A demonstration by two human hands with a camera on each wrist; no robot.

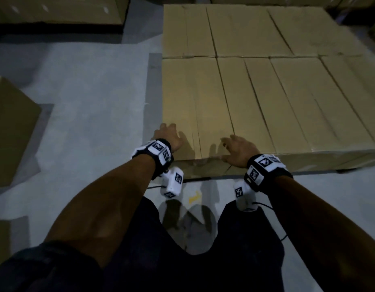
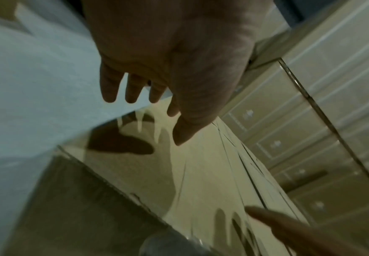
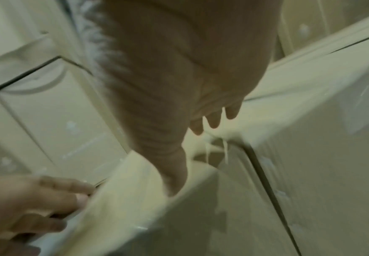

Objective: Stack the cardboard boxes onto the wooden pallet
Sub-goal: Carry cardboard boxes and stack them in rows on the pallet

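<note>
Several tan cardboard boxes lie side by side in a flat layer (image 1: 287, 98), with a second row (image 1: 245, 30) behind them. The pallet under them is hidden; only a dark gap shows at the base. My left hand (image 1: 168, 134) hovers with spread fingers over the near left corner of the leftmost front box (image 1: 214, 102). My right hand (image 1: 238, 147) is at that box's near edge, fingers spread, thumb over the front face. In the left wrist view, the left hand (image 2: 179, 69) casts a shadow on the box top (image 2: 201, 173). The right hand (image 3: 179, 86) holds nothing.
Grey concrete floor (image 1: 87, 102) lies to the left of the stack. A loose cardboard box (image 1: 11, 127) stands at the left edge, another (image 1: 1, 239) at the lower left. More stacked boxes (image 1: 56, 9) are at the far left. My legs stand close to the stack's front.
</note>
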